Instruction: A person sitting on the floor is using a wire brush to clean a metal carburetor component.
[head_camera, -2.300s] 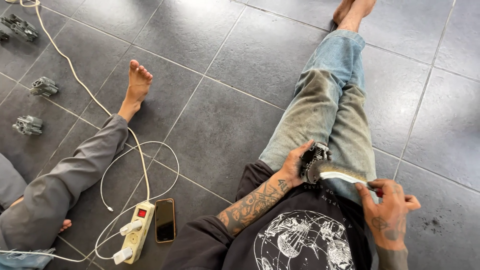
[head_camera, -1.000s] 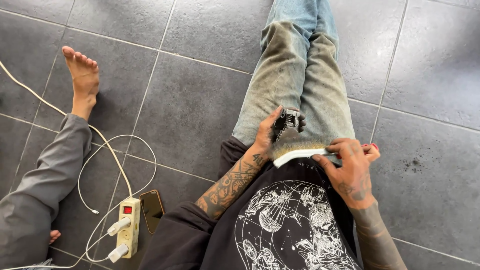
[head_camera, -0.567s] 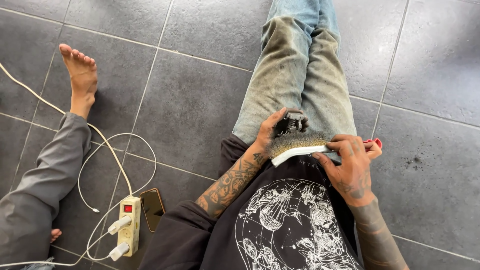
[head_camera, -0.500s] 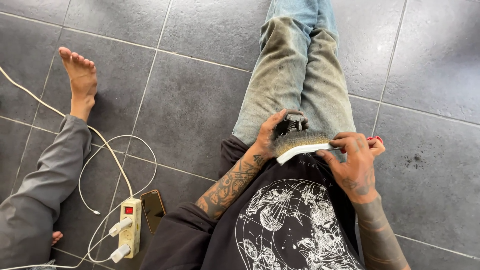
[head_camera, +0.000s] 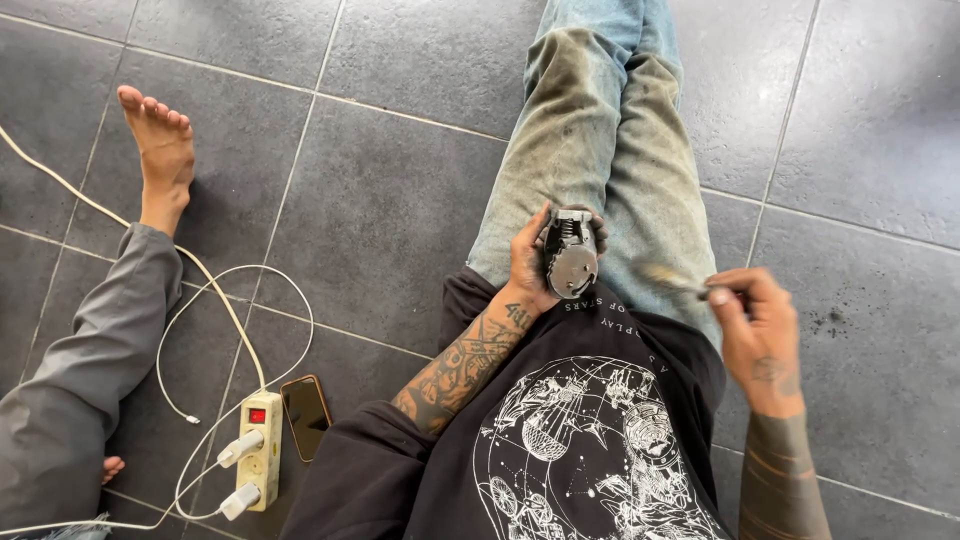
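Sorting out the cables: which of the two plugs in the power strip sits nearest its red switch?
The upper white plug, just below the red switch; the other plug sits at the strip's far end.

Gripped in the left hand (head_camera: 528, 262), just above the lap: a small motor part (head_camera: 570, 262). Right of that grip and apart from it, the right hand (head_camera: 752, 325), pinching what may be a brush (head_camera: 668, 282), blurred. Beyond the grip, outstretched legs (head_camera: 600, 140) on the floor (head_camera: 380, 180). Well left of it, another person's leg (head_camera: 90, 370) and bare foot (head_camera: 158, 150). Left and nearer, a power strip (head_camera: 259, 448) with cables (head_camera: 215, 310), a phone (head_camera: 305, 415) just beside it.
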